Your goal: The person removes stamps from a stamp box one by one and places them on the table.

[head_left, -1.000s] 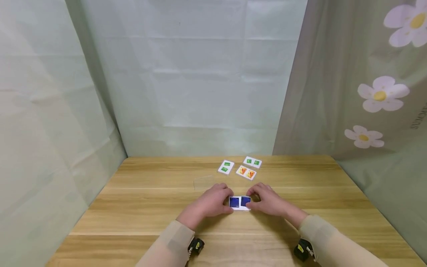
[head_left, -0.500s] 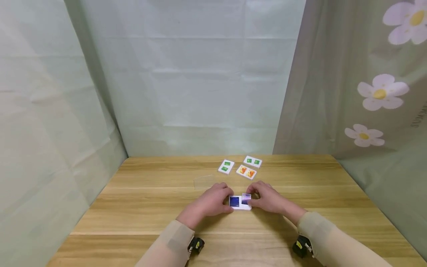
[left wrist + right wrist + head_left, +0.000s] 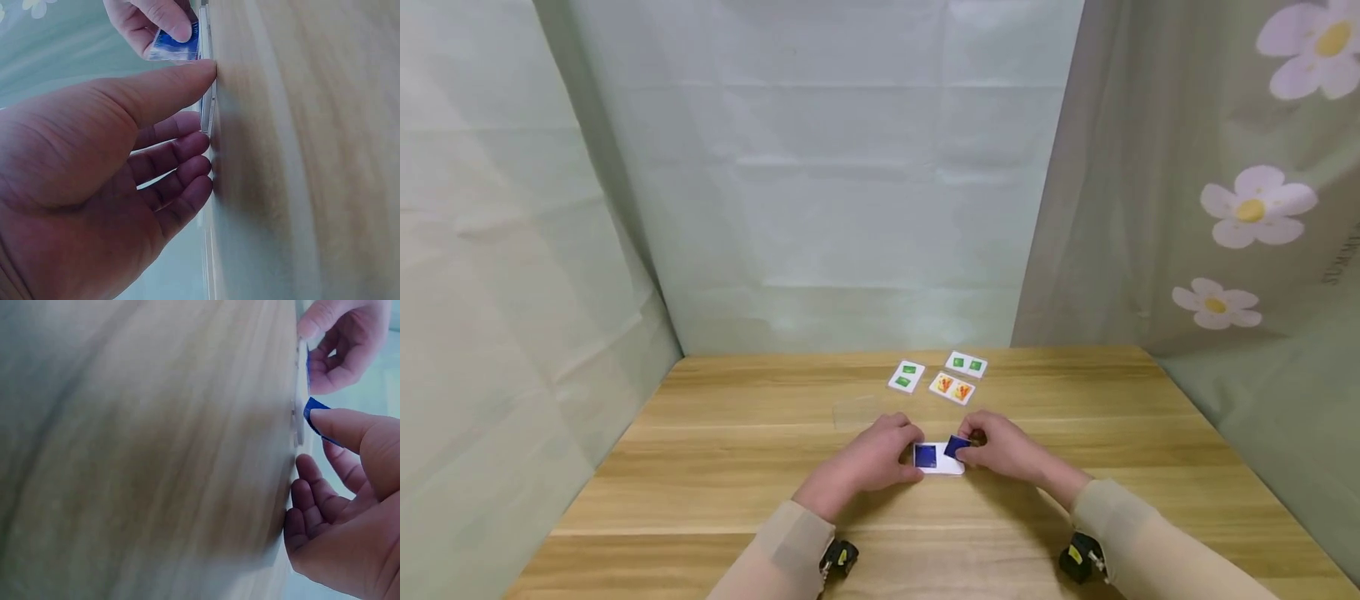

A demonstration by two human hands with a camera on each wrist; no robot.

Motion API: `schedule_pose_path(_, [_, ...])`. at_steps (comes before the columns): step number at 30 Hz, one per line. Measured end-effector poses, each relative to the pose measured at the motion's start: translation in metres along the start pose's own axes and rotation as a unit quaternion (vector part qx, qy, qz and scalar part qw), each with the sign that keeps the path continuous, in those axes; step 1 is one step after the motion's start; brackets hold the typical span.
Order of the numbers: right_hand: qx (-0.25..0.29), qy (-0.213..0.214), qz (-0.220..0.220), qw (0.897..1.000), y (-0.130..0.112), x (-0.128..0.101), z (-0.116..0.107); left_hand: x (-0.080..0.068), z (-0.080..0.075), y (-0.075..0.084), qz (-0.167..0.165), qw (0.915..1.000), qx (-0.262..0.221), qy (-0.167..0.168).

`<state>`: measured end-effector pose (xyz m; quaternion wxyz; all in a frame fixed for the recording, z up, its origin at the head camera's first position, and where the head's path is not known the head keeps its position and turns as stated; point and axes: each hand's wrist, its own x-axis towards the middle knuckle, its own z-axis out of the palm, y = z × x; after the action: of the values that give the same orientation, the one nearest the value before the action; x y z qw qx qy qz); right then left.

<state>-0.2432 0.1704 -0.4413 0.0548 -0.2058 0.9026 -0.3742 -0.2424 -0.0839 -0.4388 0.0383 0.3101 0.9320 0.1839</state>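
A small white card (image 3: 942, 468) with a blue square (image 3: 926, 456) on its left half lies on the wooden table (image 3: 715, 467). My left hand (image 3: 910, 450) holds the card's left edge, thumb (image 3: 181, 81) against its near side and fingers (image 3: 187, 169) curled at the far side. My right hand (image 3: 973, 446) pinches a second blue square piece (image 3: 957, 447) and holds it tilted up off the card's right half. The right wrist view shows this blue piece (image 3: 314, 417) under my thumb. The left wrist view shows the same blue piece (image 3: 176, 45) in the right hand's fingers.
Farther back lie two white cards with green squares (image 3: 907, 377) (image 3: 966, 364) and one with orange pictures (image 3: 952, 387). A clear plastic sheet (image 3: 857, 410) lies left of them. Pale curtains close off the table's back and sides.
The right blue square, flat on the card a second ago, has been lifted at an angle by my right fingers. My left hand has stayed on the card.
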Motion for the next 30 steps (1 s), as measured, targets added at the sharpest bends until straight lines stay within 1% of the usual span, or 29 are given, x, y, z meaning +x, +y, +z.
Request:
schedule_pose_path(4, [0.027, 0.004, 0.028, 0.999, 0.002, -0.002, -0.002, 0.000, 0.001, 0.002, -0.006, 1.0000, -0.003, -0.004])
schedule_pose_path(8, [0.051, 0.024, 0.050, 0.997, 0.004, -0.002, -0.004, 0.000, 0.000, 0.004, -0.008, 1.0000, 0.001, -0.002])
schedule_pose_path(15, [0.073, 0.045, 0.057, 0.995, 0.009, -0.004, -0.010, 0.000, -0.002, 0.003, -0.007, 1.0000, 0.003, -0.004])
schedule_pose_path(20, [0.104, 0.066, 0.074, 0.990, 0.014, -0.007, -0.016, 0.000, -0.001, 0.003, -0.004, 1.0000, 0.004, -0.002])
schedule_pose_path(25, [0.093, 0.075, 0.089, 0.989, 0.020, -0.009, -0.025, -0.002, -0.002, 0.003, 0.001, 1.0000, 0.005, 0.001])
schedule_pose_path(30, [0.088, 0.094, 0.100, 0.987, 0.027, -0.011, -0.035, -0.002, -0.002, 0.004, 0.001, 1.0000, 0.004, 0.001])
